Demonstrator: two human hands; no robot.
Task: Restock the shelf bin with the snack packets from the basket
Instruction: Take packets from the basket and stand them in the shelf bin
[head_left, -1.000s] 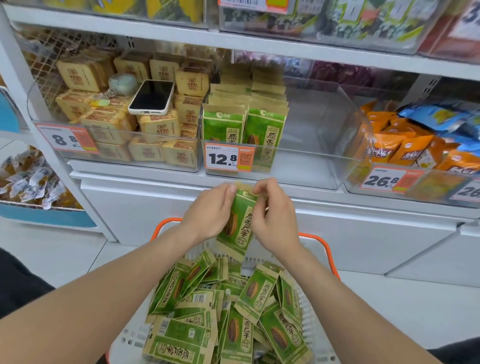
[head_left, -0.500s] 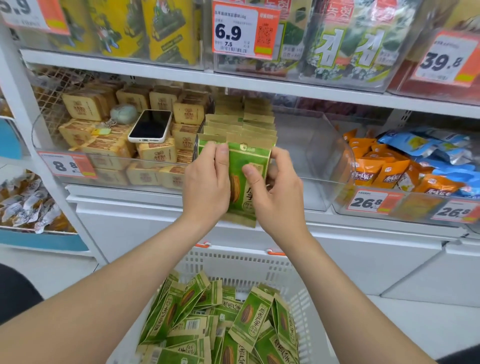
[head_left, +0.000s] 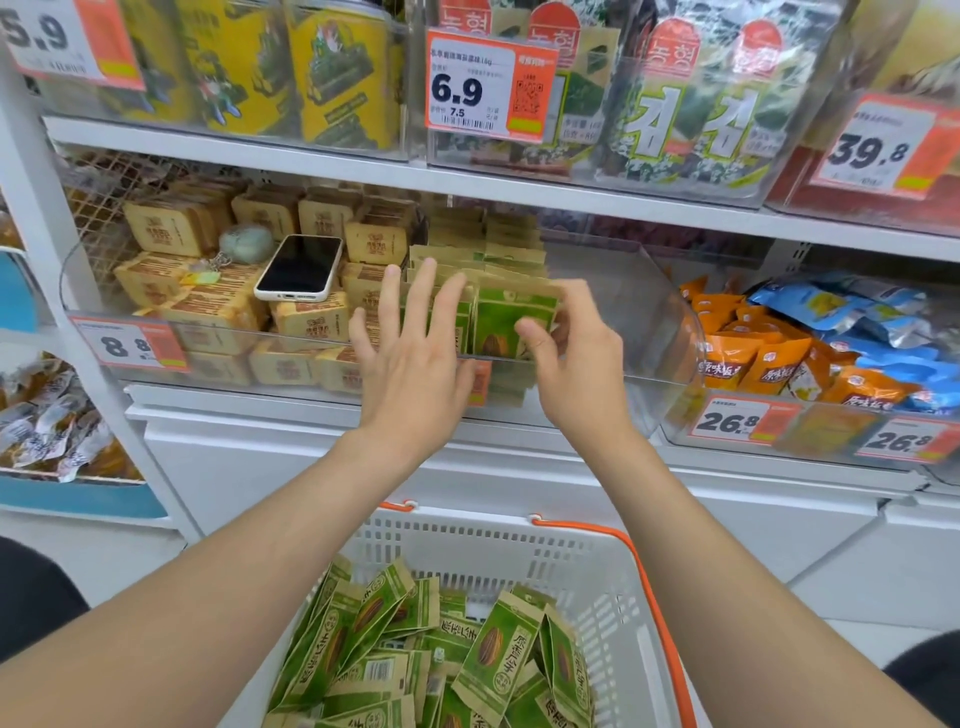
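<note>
Green and tan paper, flat as an envelope: one upright snack packet (head_left: 511, 325) pinched in the right hand (head_left: 576, 364), thumb on the printed front, fingers curled over the top edge, just inside the front wall of the clear plastic shelf bin (head_left: 649, 322), heading the right of two stocked rows (head_left: 511, 249) toward the bin's left end. Left hand (head_left: 410, 358) spread wide, fingers straight, gripping nothing, held before the left row at the same front wall; touching or not, cannot tell. Below, white slotted plastic basket (head_left: 613, 587) with orange handle, heaped toward its near left corner with many more green packets (head_left: 488, 654), lying flat and criss-crossed. Probably very light, thin, limp enough to bend yet crisp along the sealed edges; smooth faces likely to slide over one another. Best taken by the top seam or across both side edges, a few squared together, then stood on the bottom edge and pressed back against the row to prevent toppling forward.
</note>
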